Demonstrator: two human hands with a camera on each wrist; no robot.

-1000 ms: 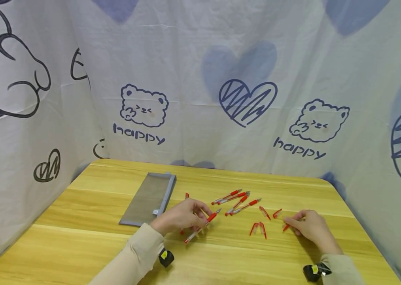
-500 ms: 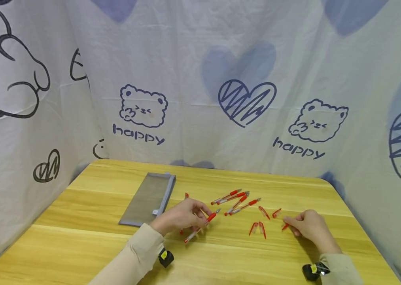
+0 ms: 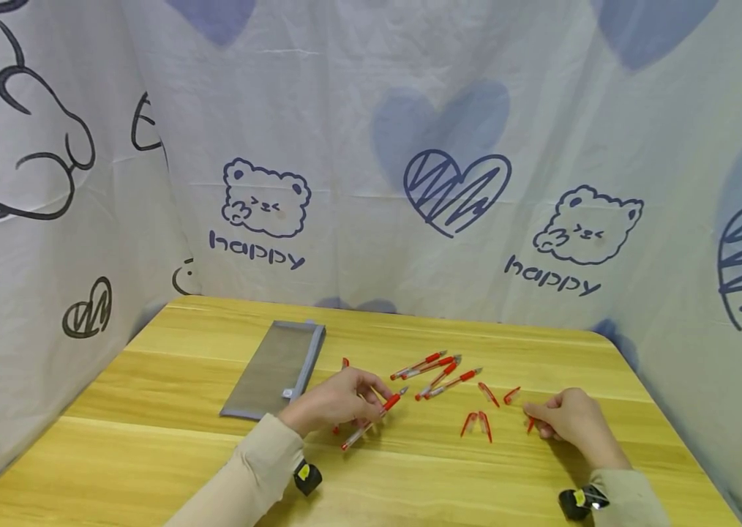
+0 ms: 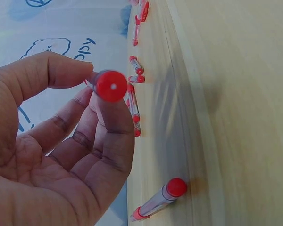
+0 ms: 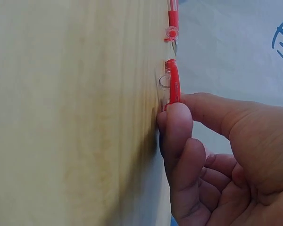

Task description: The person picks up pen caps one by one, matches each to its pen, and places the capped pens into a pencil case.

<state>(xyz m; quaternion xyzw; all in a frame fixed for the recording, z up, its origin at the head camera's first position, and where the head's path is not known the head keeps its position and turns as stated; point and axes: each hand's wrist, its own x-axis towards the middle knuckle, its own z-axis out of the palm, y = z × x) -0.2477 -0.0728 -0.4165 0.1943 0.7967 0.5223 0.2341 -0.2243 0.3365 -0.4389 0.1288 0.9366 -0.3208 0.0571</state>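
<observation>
In the head view my left hand holds an uncapped red gel pen between thumb and fingers, its bare tip pointing away to the right. The left wrist view shows the red end of that pen close up. To the right, my right hand pinches a small red pen cap low over the table, part of it hidden by the fingertips. Several loose red caps lie to the left of this hand. Several uncapped red pens lie together farther back, between both hands.
Another red pen lies partly hidden beneath the left hand. A grey mesh zip pouch lies flat behind the left hand. The wooden table meets a printed white cloth at its back and sides.
The cap in my right fingers has turned, from slanting down to the left to pointing almost straight toward me. My left hand and its pen stay in place.
</observation>
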